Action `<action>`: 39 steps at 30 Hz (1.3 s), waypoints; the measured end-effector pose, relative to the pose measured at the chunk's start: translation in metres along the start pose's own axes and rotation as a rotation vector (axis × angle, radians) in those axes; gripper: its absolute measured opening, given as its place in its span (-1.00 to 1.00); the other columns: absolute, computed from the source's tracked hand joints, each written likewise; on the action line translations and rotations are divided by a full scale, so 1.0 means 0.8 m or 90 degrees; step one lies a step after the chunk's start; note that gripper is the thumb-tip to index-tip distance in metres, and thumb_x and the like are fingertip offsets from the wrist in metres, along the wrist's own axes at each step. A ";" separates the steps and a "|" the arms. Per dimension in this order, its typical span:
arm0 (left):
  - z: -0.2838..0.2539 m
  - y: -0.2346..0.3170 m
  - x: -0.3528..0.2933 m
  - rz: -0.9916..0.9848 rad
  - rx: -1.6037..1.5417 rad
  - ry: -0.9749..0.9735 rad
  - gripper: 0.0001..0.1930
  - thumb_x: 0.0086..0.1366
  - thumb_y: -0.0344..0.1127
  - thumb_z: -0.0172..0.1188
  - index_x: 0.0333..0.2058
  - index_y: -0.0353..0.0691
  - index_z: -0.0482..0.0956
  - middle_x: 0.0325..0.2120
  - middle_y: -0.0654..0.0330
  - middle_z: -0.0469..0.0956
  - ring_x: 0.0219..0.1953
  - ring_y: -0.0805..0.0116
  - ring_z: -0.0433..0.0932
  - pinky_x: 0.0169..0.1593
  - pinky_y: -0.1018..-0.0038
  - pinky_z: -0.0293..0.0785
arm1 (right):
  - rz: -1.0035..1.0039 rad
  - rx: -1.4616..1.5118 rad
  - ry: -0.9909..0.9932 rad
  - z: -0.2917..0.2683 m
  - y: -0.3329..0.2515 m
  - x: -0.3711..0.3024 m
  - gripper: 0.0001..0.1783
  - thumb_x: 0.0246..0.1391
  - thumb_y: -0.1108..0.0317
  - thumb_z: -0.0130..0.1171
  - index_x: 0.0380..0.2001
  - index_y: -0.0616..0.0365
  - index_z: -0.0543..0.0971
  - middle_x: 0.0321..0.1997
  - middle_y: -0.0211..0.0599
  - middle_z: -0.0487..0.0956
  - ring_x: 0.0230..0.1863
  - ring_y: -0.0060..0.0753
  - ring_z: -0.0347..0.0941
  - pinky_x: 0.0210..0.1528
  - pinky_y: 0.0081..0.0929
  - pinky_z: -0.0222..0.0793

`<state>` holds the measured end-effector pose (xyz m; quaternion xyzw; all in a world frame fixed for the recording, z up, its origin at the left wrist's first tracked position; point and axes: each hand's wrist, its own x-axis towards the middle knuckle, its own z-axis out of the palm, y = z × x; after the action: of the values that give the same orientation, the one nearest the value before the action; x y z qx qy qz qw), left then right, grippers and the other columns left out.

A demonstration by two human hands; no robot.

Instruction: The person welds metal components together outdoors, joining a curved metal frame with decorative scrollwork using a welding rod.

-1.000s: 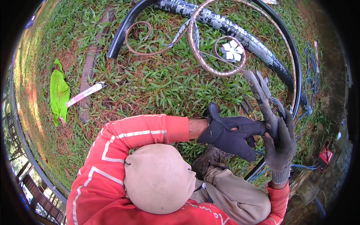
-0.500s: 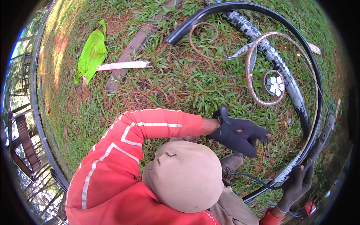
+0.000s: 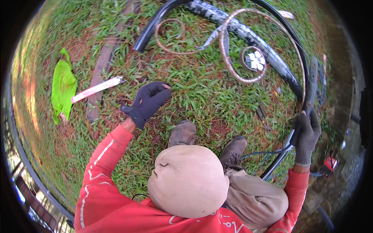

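- Long grey tool (image 3: 311, 87): right of and slightly below the white flower (image 3: 255, 60); we judge it stiff, fairly heavy, hardly fragile.
- Hold: we would grip its lower end, the one farther from the flower.
- Right hand (image 3: 307, 134): below and right of the flower, closed around that end.
- Left hand (image 3: 145, 103): left of and below the flower, fingers bent; we cannot tell whether it holds anything.

The metal tool (image 3: 311, 87) looks matt, the tube (image 3: 147, 32) glossy.
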<state>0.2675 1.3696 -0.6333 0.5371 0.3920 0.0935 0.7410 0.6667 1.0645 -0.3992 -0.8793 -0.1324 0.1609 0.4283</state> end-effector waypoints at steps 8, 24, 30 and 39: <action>-0.089 0.037 0.005 0.475 0.727 0.269 -0.64 0.30 -0.42 0.43 0.08 -0.20 0.74 0.06 0.04 0.75 0.15 -0.08 0.65 0.40 -0.04 0.37 | 0.009 -0.080 0.017 0.003 -0.044 -0.070 -0.39 0.34 0.44 0.37 0.41 0.32 0.53 -0.24 -0.37 0.69 -0.36 -0.62 0.57 -0.34 -0.56 0.49; -0.214 0.084 0.083 0.036 0.905 -0.151 -0.59 0.26 -0.02 0.52 -0.11 -0.24 0.82 -0.24 -0.04 0.79 -0.12 -0.04 0.76 0.03 0.14 0.64 | -0.027 -0.156 0.102 -0.029 -0.096 -0.141 -0.33 0.36 0.35 0.35 0.48 0.29 0.48 -0.25 -0.43 0.65 -0.35 -0.64 0.52 -0.30 -0.58 0.47; -0.116 0.202 0.120 -0.055 0.837 -0.112 -0.55 0.36 0.06 0.41 -0.26 -0.31 0.86 -0.54 0.08 0.71 -0.45 0.31 0.66 -0.25 0.21 0.55 | -0.077 -0.142 0.019 -0.015 -0.101 -0.084 -0.34 0.37 0.41 0.40 0.47 0.29 0.50 0.00 -0.25 0.73 -0.28 -0.63 0.57 -0.24 -0.56 0.53; -0.146 0.225 0.221 -0.048 0.898 0.013 -0.46 0.37 0.05 0.34 0.09 -0.30 0.76 -0.21 0.03 0.79 -0.17 0.21 0.70 0.06 0.22 0.59 | -0.344 -0.344 -0.084 -0.018 -0.083 0.022 -0.40 0.30 0.47 0.41 0.37 0.41 0.57 0.51 0.13 0.51 0.43 -0.19 0.52 0.33 -0.28 0.53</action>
<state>0.3581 1.6263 -0.5758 0.8744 0.3843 -0.2034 0.2153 0.6820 1.1007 -0.3410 -0.8815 -0.4243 0.0575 0.1990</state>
